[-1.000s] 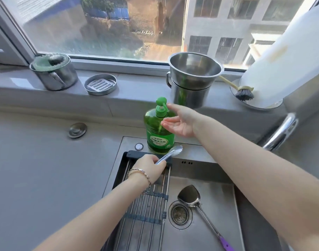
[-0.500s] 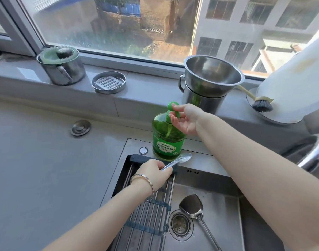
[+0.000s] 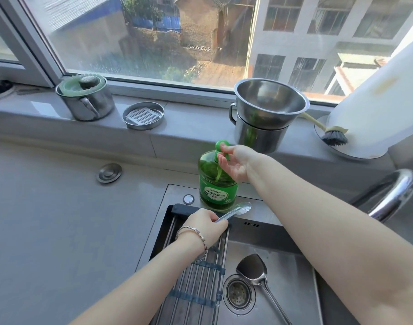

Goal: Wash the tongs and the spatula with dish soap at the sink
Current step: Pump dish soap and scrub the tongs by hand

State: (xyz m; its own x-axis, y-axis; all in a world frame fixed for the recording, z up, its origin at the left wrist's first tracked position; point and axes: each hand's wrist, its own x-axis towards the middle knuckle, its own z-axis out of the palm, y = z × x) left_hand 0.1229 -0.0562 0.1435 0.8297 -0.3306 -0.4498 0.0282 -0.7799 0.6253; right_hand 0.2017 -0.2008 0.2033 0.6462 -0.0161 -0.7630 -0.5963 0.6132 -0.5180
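Note:
My left hand [image 3: 205,222] grips the handle end of the metal tongs [image 3: 238,208] over the back left corner of the sink [image 3: 294,277]. The tongs' tips point right, just in front of the green dish soap bottle [image 3: 215,191] on the sink's back ledge. At the bottle's pump head is my right hand [image 3: 236,163], thumb on top and fingers cupped under the nozzle, palm up. The steel spatula [image 3: 252,269] lies in the basin beside the drain [image 3: 238,294], its handle running toward the lower right.
A roll-up rack [image 3: 196,289] covers the sink's left part. The chrome faucet [image 3: 393,193] arches at the right. On the windowsill stand a lidded steel mug [image 3: 88,102], a soap dish [image 3: 143,116], stacked steel pots [image 3: 266,113], a dish brush [image 3: 333,137] and a white board [image 3: 376,102].
My right hand moved from beside the bottle onto its pump head. My left hand kept the tongs in about the same spot.

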